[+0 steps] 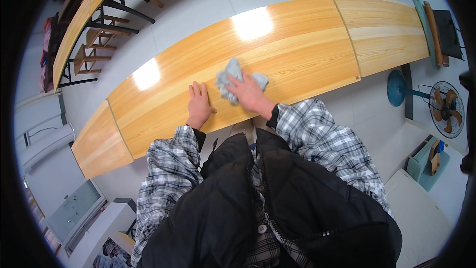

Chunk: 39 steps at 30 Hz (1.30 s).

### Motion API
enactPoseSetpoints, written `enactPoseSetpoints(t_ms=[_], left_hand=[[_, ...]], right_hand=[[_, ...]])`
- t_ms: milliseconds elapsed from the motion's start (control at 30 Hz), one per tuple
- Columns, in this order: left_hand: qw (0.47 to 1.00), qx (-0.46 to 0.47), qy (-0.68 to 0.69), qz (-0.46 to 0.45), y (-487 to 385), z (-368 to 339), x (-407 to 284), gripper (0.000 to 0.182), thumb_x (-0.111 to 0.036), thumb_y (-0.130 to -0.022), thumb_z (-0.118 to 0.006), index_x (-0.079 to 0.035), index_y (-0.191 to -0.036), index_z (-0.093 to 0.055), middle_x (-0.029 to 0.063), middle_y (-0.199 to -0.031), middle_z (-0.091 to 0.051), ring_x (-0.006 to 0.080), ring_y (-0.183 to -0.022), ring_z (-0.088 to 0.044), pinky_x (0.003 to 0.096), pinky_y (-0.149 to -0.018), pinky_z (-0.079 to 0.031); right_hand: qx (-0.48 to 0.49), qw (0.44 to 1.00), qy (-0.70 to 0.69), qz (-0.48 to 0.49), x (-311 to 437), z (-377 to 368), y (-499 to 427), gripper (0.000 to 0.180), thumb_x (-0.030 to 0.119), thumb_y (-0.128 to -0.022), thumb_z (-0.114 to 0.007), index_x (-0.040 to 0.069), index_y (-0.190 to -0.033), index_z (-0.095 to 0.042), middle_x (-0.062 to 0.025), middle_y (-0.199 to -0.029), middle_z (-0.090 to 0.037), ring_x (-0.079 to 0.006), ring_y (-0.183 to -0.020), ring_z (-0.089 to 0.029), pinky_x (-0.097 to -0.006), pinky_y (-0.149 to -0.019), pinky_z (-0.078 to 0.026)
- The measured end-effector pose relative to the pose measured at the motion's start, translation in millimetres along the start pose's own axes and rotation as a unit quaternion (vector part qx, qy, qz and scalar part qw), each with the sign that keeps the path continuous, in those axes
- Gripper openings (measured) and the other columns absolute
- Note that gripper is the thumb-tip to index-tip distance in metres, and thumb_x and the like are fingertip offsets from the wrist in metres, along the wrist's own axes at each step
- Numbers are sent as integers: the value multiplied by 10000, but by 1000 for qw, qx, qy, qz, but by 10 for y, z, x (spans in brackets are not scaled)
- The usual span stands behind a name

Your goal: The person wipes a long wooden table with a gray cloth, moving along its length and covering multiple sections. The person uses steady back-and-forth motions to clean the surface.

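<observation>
Beneath my right hand lies a crumpled light grey-blue cloth, pressed against the glossy wooden tabletop. The cloth sticks out around my fingers on both sides; whether the fingers grip it or only press it down cannot be told. To the left of it, my left hand rests palm down on the same tabletop near its close edge, holding nothing, with the thumb spread from the fingers.
Wooden stools and a second table stand at the upper left. Further tabletop sections adjoin at both ends. On the right are a standing fan and a dark flat object beyond the table's end.
</observation>
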<state>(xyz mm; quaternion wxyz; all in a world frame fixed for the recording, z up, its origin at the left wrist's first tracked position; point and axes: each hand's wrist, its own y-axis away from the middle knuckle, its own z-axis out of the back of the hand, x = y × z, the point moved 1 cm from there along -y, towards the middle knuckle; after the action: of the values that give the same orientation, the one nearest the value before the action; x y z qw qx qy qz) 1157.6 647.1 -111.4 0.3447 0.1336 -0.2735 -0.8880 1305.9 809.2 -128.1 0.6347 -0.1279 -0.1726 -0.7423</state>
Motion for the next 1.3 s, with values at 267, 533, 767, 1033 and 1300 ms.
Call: enactPoseSetpoints(t_ms=[267,533,767,1033,1300], left_hand=[[1000,-2,6,9,13,8,3,1178,-283,-566,-922,-39,-1507,-256,244,-1591,-159,407,-1481,-157,427,-1080,-438],[1000,-12,7,-5,49,63,112,1176,-292,-583,-908,-26,-1524,-254,263,-1586,-176,428,-1475,-171,419,-1117,-399],[1000,-2,10,9,27,65,173,1186,-295,-577,-912,-47,-1531,-254,244,-1594,-173,402,-1481,-176,408,-1090,-435],[1000,1,11,11,22,54,146,1185,-301,-579,-915,-62,-1533,-255,233,-1599,-176,391,-1486,-170,399,-1092,-433],[999,-18,46,-7,-77,-29,70,1165,-277,-592,-900,-56,-1533,-250,233,-1601,-177,391,-1490,-158,398,-1155,-348]], right_hand=[[1,1000,12,13,-1138,407,763,500,67,-825,-582,261,-1286,-605,-3,-1500,-456,-382,-1272,-493,-450,-1051,-434],[-140,938,16,-318,-2070,588,-304,575,40,-807,-601,171,-1364,-550,-136,-1504,-427,-398,-1213,-526,-460,-1027,-439],[11,997,49,-62,-567,186,-1091,645,24,-820,-601,192,-1432,-485,-71,-1560,-365,-428,-1342,-415,-467,-1143,-352],[39,989,-65,127,-351,141,-123,526,47,-802,-596,228,-1296,-607,-38,-1512,-442,-422,-1335,-421,-467,-1089,-398],[-47,958,-10,-283,-1747,484,283,624,94,-819,-609,247,-1412,-490,-75,-1530,-404,-405,-1250,-509,-491,-1040,-434]])
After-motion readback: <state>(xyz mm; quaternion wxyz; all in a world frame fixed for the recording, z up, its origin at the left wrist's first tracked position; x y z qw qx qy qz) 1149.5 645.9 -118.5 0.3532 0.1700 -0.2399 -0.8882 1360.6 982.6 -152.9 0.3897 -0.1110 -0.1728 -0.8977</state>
